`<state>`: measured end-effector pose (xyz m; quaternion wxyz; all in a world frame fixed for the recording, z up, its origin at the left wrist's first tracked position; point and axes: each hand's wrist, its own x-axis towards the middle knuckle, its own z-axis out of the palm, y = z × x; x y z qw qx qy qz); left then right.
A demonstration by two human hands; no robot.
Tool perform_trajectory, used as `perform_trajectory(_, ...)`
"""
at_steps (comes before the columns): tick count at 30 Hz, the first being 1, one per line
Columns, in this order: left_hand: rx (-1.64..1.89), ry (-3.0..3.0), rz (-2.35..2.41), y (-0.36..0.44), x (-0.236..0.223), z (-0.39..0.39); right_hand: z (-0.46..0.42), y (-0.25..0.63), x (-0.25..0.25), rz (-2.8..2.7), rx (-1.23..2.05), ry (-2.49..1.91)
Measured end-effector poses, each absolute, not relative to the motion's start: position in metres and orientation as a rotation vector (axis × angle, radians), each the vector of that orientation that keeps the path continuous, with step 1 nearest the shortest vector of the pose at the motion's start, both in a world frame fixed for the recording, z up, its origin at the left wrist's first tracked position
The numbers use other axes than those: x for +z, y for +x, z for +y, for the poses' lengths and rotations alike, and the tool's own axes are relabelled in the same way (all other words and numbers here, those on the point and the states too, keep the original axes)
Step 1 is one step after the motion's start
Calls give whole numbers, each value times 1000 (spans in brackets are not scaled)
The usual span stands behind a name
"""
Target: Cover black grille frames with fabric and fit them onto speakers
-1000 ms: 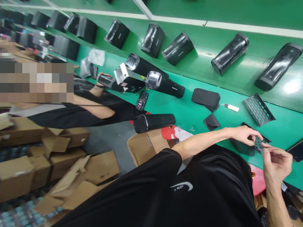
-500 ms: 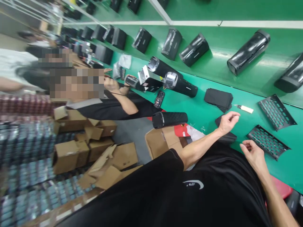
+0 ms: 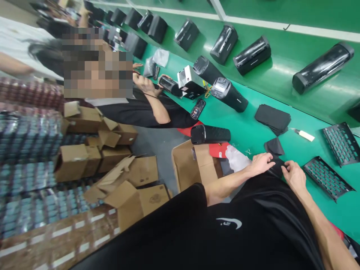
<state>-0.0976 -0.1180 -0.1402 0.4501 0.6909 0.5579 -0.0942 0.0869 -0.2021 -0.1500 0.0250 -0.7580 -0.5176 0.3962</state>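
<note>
My left hand [image 3: 263,164] has its fingers bent over the left edge of a dark, sheet-like black piece [image 3: 277,168] close to my shirt. On its other side, my right hand [image 3: 294,177] pinches the edge with thumb and fingers. The piece blends into my dark clothing, so its exact kind is unclear. Just beyond it lies a loose black sheet [image 3: 274,146] on the green bench. A stack of thin black sheets [image 3: 272,117] is further back. Two perforated black grilles lie to the right, the nearer grille [image 3: 329,178] beside my right hand.
A pale-handled knife-like tool [image 3: 305,135] lies past the stack. Black cylindrical speakers [image 3: 230,95] stand or lie on the bench and the green line behind. A black speaker [image 3: 210,134] sits above an open carton [image 3: 182,165]. At left, a co-worker's hand [image 3: 144,84] works; cartons cover the floor.
My left hand has come down towards my body, and my right hand has moved left beside it; both are now at the black piece. The view has shifted, and a loose black sheet is uncovered.
</note>
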Motion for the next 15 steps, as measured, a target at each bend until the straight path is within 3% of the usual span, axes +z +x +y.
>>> perform_trajectory(8, -148, 1794, 1294, -97, -132, -111, -182, 85, -148, -1612, 1064, -2105)
perform_trajectory(15, -127, 1707, 643, -72, -132, -78, -227, 134, -101, -1244, 818, -1942)
